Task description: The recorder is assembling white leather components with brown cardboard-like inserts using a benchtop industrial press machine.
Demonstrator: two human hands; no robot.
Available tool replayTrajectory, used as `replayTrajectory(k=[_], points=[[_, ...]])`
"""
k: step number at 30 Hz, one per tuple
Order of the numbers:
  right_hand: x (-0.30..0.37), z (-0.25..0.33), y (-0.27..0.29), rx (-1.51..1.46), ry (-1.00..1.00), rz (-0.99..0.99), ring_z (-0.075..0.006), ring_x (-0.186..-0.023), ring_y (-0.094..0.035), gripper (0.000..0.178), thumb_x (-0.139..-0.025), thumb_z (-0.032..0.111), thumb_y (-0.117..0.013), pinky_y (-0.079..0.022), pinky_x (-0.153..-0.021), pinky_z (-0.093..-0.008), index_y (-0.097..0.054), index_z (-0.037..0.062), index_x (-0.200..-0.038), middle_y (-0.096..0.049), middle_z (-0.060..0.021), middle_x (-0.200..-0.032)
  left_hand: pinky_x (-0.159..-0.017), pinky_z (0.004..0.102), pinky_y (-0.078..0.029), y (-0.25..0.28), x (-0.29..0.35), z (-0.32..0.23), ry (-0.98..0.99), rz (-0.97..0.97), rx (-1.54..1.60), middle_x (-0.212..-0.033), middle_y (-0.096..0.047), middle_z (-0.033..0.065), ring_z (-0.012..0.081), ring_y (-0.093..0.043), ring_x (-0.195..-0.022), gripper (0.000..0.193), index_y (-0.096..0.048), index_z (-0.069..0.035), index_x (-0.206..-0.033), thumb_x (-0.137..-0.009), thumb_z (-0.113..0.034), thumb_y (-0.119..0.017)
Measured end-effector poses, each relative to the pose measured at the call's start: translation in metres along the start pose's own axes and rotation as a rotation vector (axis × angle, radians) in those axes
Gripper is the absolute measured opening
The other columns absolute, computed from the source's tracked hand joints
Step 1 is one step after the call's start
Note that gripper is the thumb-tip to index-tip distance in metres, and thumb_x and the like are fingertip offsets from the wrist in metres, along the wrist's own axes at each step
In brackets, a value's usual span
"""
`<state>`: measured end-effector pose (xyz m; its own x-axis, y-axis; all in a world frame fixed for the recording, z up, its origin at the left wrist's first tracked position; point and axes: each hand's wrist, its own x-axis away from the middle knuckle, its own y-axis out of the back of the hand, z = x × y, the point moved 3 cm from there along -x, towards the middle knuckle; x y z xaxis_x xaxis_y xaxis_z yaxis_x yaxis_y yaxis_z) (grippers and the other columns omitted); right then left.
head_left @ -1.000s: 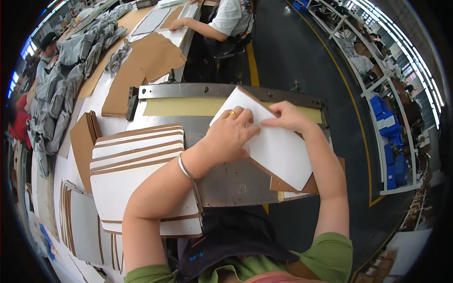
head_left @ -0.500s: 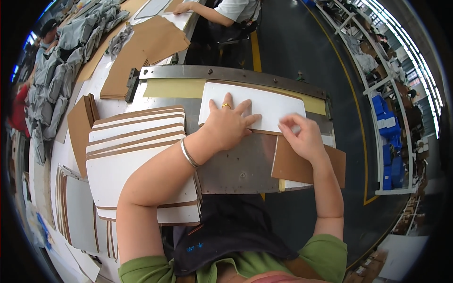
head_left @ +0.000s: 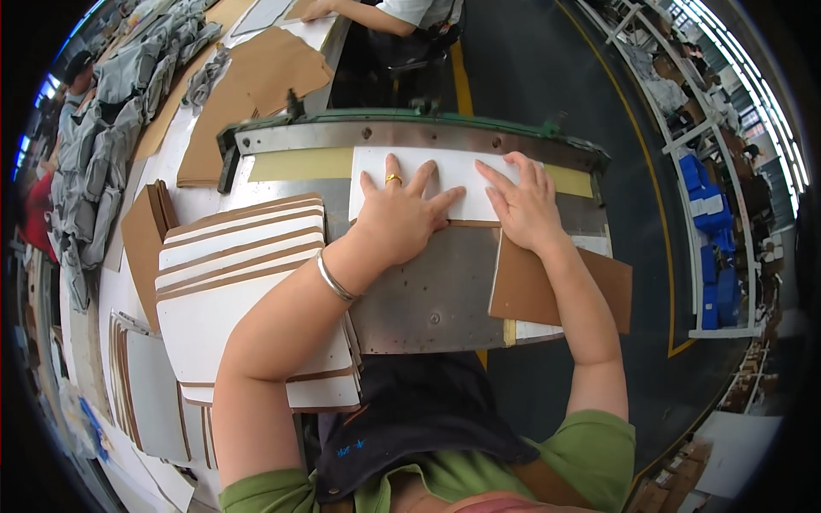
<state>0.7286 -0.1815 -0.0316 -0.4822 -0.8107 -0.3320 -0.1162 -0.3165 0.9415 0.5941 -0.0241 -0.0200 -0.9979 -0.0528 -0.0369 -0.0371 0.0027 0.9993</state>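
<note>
A white-faced board with a brown edge lies on the steel bed of the machine, its far edge against or under a long metal bar; I cannot tell which. My left hand, with a ring and a bangle, rests on the board's left part, fingers spread. On its right end my right hand lies with fingers stretched out and apart. Neither hand grasps anything. Under my right forearm, a brown board sits askew on the near right corner of the bed.
Left of the bed stands a fanned stack of white boards with brown edges. Brown sheets and grey cloth pieces cover the far left table. Another person's arm reaches in at the top. Shelving with blue bins stands at right.
My right hand has gone from a pinch by the board's near right edge to lying outstretched on it. The metal bar has shifted, and its green upper part now shows.
</note>
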Motion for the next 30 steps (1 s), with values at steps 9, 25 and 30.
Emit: replayTrajectory(k=[9, 25, 30], points=[[-0.041, -0.001, 0.014, -0.206, 0.085, 0.172, -0.0289, -0.115, -0.052, 0.052, -0.077, 0.031, -0.077, -0.04, -0.099, -0.0381, -0.061, 0.0133, -0.123, -0.055, -0.0116, -0.119, -0.097, 0.0623, -0.042, 0.011, 0.009, -0.007, -0.051, 0.042, -0.01, -0.146, -0.042, 0.0111, 0.0467, -0.041, -0.131, 0.051, -0.046, -0.035, -0.143, -0.094, -0.036, -0.057], [-0.095, 0.024, 0.075, -0.796, -0.052, 0.18, -0.0108, -0.076, -0.061, 0.027, -0.069, 0.005, -0.081, -0.047, -0.068, -0.0238, -0.064, 0.0019, -0.09, -0.067, -0.0025, -0.083, -0.115, 0.047, -0.031, 0.047, 0.256, 0.039, 0.386, 0.033, 0.113, -0.152, -0.036, 0.0128, 0.0422, -0.031, -0.14, 0.094, -0.042, -0.022, -0.145, -0.063, -0.038, -0.086], [-0.013, 0.043, 0.167, -0.318, 0.361, -0.46, -0.018, -0.089, -0.069, 0.022, -0.082, -0.01, -0.065, -0.054, -0.082, -0.0314, -0.069, 0.0035, -0.099, -0.072, -0.0075, -0.095, -0.111, 0.0469, -0.037, 0.037, 0.272, 0.043, 0.259, -0.085, -0.031, -0.143, -0.048, 0.014, 0.0389, -0.045, -0.132, 0.078, -0.048, -0.014, -0.141, -0.071, -0.029, -0.08]])
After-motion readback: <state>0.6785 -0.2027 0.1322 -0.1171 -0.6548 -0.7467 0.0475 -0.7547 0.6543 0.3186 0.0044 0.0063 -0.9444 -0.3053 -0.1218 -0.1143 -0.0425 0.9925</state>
